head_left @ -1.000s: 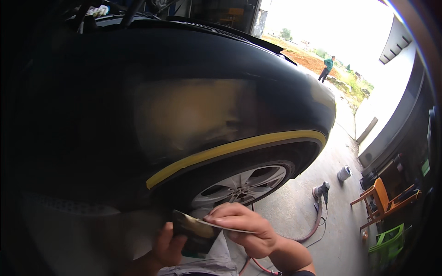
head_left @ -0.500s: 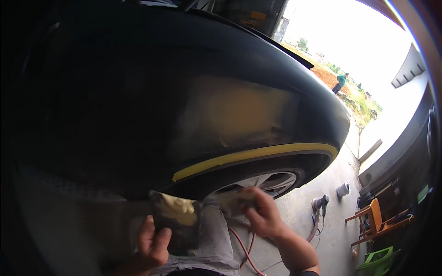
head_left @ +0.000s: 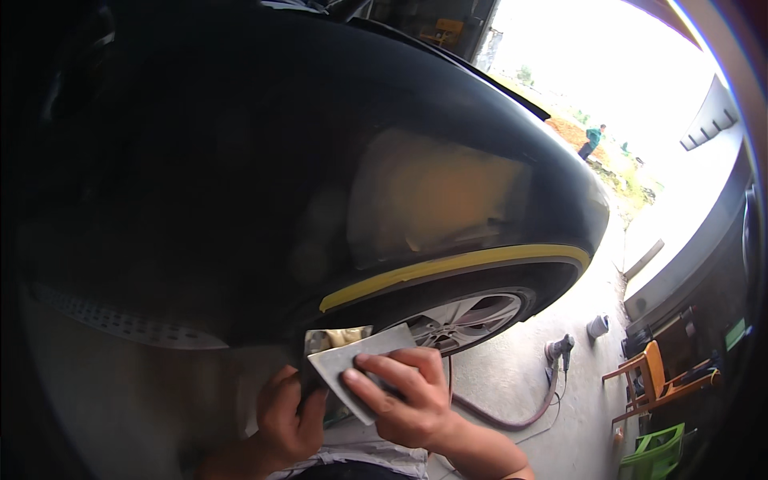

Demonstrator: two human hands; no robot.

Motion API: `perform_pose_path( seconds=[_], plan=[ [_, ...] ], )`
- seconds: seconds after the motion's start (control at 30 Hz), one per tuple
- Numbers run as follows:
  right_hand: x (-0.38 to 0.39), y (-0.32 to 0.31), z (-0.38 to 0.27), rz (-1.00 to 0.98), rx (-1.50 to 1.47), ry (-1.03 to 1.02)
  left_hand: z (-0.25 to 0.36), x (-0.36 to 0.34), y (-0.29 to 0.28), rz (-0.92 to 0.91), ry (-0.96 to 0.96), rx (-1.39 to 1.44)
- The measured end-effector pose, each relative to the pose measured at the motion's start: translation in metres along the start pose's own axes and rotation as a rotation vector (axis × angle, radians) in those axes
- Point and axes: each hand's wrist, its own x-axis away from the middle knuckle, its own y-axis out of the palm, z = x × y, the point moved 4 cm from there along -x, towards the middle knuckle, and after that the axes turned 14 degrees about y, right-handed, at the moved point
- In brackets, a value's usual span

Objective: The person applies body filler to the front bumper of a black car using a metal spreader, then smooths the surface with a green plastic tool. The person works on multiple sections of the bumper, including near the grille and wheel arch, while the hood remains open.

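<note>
A black car fender (head_left: 264, 176) fills most of the view, with a dull sanded patch (head_left: 436, 196) on it and yellow masking tape (head_left: 456, 268) along the wheel arch. Below the arch shows a silver alloy wheel (head_left: 468, 320). My left hand (head_left: 288, 412) grips a flat metal spreader plate (head_left: 336, 340) with pale filler on it, just under the fender's edge. My right hand (head_left: 400, 396) presses a grey sheet (head_left: 356, 368), possibly sandpaper or a flat spreader, against that plate with its fingers laid flat on top.
A power sander (head_left: 558, 349) with its hose lies on the concrete floor by the wheel, next to a small white can (head_left: 598, 326). An orange chair (head_left: 652, 376) and a green crate (head_left: 656, 452) stand at right. Another person (head_left: 592, 140) bends over outside, far away.
The view shifted, so the fender sits more to the right. My two hands came together: the right hand now lies on the grey sheet over the plate held by the left.
</note>
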Motion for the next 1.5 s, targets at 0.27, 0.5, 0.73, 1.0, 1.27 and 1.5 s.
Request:
perform_pose_path(
  seconds=[0.27, 0.5, 0.73, 1.0, 1.27, 1.5],
  plan=[
    [0.000, -0.014, 0.033, -0.088, -0.127, 0.121, -0.024, 0.044, -0.023, 0.262, -0.120, -0.232],
    [-0.091, -0.069, 0.031, 0.158, 0.397, -0.062, -0.037, 0.056, -0.035, 0.081, -0.330, -0.120],
    [-0.141, -0.024, 0.048, 0.217, 0.584, -0.173, -0.045, 0.065, -0.027, 0.045, -0.343, -0.033],
    [-0.154, 0.003, 0.049, 0.273, 0.666, -0.148, -0.066, 0.074, -0.024, 0.084, -0.370, -0.019],
    [-0.131, 0.012, 0.036, -0.030, 0.651, -0.112, -0.071, 0.072, -0.024, 0.046, -0.381, 0.047],
    [-0.085, 0.012, 0.039, -0.273, 0.755, -0.214, -0.068, 0.073, -0.020, 0.080, -0.411, 0.144]
  ],
)
